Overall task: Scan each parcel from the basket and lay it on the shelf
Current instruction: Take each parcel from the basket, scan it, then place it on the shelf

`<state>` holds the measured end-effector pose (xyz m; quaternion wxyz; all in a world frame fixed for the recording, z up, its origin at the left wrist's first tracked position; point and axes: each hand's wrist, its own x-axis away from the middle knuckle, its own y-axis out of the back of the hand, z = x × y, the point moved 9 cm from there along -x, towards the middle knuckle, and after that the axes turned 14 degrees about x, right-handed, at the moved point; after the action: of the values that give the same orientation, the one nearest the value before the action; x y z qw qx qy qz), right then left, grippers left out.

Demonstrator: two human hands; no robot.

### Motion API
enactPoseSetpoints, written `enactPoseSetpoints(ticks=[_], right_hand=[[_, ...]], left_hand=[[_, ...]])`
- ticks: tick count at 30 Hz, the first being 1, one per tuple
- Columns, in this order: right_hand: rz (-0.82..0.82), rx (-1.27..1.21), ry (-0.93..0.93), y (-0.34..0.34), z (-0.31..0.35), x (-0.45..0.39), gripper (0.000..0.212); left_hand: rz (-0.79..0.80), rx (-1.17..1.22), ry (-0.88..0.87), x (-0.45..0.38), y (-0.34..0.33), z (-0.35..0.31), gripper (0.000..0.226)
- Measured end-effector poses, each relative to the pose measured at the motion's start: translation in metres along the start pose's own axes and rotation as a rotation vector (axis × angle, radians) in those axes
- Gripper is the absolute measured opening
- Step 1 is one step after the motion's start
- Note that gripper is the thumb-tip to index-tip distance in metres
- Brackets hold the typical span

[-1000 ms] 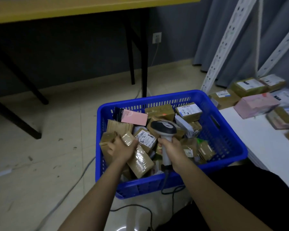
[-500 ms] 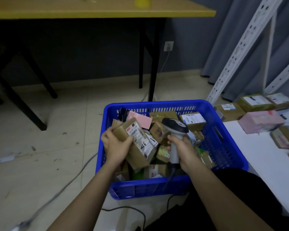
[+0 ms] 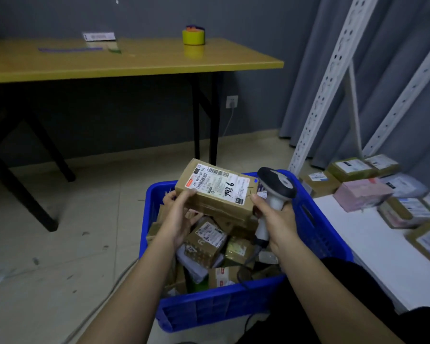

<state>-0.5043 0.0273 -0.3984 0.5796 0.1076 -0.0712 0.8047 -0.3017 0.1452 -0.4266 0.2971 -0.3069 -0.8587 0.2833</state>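
Blue plastic basket (image 3: 315, 219) is sitting packed beside the white shelf (image 3: 382, 256); above it the cardboard parcel (image 3: 216, 192) is tilting, label up. The left hand (image 3: 178, 219) is clamping its near corner, so it might slip. The right hand (image 3: 274, 219) is gripping the scanner (image 3: 274, 187), angled beside the label.

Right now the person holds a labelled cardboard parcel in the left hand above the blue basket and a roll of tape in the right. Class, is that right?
Not quite. The head view shows the right hand gripping a handheld scanner, not tape. The left hand does hold the labelled parcel above the blue basket.
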Motion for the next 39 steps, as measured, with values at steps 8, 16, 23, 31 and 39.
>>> enactPoseSetpoints(ticks=[8,16,23,31,39], right_hand=[[-0.062,0.073,0.009,0.008,0.004,-0.002,0.049],[0.062,0.178,0.160,0.010,0.050,-0.009,0.042],[0.083,0.261,0.180,-0.012,0.056,-0.016,0.037],[0.076,0.248,0.167,-0.008,0.054,-0.023,0.037],[0.137,0.357,0.098,-0.005,0.050,-0.025,0.031]], left_hand=[[-0.006,-0.121,-0.143,-0.010,-0.019,-0.028,0.025],[0.215,-0.395,-0.226,-0.024,-0.061,-0.052,0.023],[0.263,-0.264,-0.027,-0.011,-0.076,-0.017,0.065],[0.347,-0.283,0.147,-0.008,-0.069,0.006,0.066],[0.197,-0.439,-0.106,-0.050,-0.057,-0.025,0.093]])
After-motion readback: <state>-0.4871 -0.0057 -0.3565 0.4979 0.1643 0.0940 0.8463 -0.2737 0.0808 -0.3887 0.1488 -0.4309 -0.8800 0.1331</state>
